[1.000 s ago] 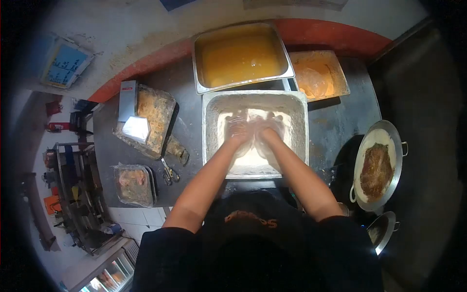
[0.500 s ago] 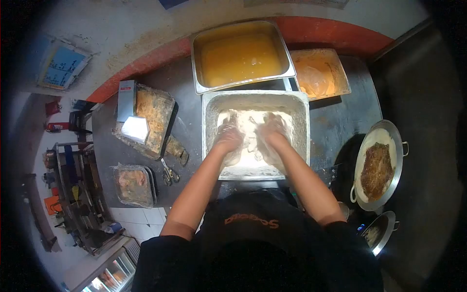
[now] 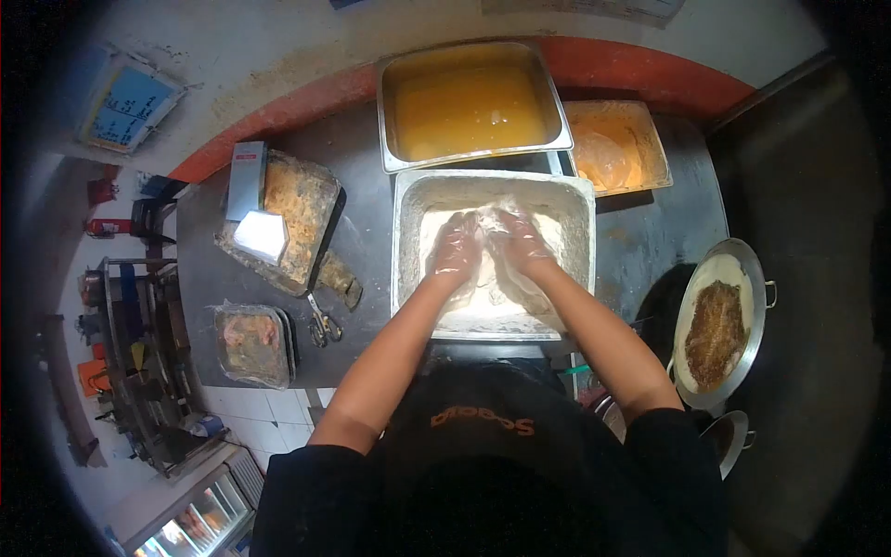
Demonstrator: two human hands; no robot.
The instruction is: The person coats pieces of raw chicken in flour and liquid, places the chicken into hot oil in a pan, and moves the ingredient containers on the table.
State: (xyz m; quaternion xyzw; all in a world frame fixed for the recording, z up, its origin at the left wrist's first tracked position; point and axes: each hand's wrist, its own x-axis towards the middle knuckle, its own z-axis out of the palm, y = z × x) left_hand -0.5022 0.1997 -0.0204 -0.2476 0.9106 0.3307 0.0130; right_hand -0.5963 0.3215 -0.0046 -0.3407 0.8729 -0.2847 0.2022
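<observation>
A deep metal pan [image 3: 401, 251] holds white flour [image 3: 483, 320] with pale coated pieces in it. My left hand [image 3: 457, 246], in a clear plastic glove, is in the flour on the pan's left side, fingers curved inward. Opposite it, my right hand [image 3: 518, 239], gloved the same way, has its fingers bent toward the left one. Floury material shows between the two hands near the fingertips. Whether either hand grips a piece cannot be made out.
Behind the pan stands a tray of yellow liquid [image 3: 473, 111], beside an orange-powder tray [image 3: 617, 148]. Scissors [image 3: 323, 325], a crusted tray [image 3: 302, 218] and a plastic-wrapped tray [image 3: 252, 345] are at left. A wok of bubbling oil [image 3: 716, 334] is at right.
My hands were together a second ago, moved apart over the flour, and are now close together again with fingers curved inward. The view has shifted slightly.
</observation>
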